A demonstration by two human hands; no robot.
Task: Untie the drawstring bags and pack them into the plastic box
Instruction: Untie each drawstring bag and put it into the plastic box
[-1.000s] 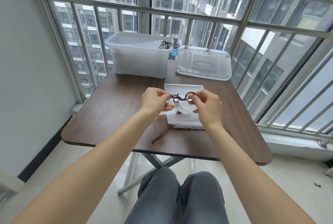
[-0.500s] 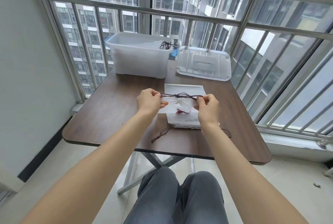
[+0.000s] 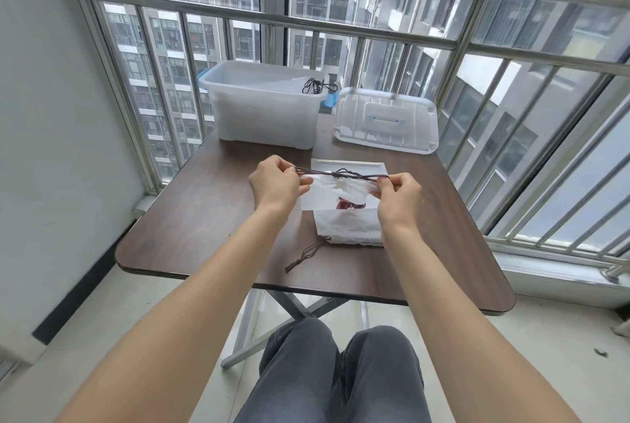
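A white drawstring bag (image 3: pixel 344 188) hangs above the table between my hands. Its dark cord (image 3: pixel 341 174) is stretched tight, with a knot at the middle. My left hand (image 3: pixel 276 181) pinches the cord's left end and my right hand (image 3: pixel 399 191) pinches the right end. A second white bag (image 3: pixel 347 229) lies on the table under them, its brown cord (image 3: pixel 306 254) trailing toward me. Another flat white bag (image 3: pixel 347 163) lies behind. The translucent plastic box (image 3: pixel 262 116) stands open at the back, with a dark cord (image 3: pixel 315 86) over white cloth inside.
The box's clear lid (image 3: pixel 387 124) lies flat to the right of the box. The brown folding table (image 3: pixel 204 218) stands against a metal balcony railing (image 3: pixel 341 27). A wall is on the left. My knees are under the table's near edge.
My hands moved apart, left going left and right going right. The looped cord has been pulled out into a straight tight line and the bag's mouth has spread wider.
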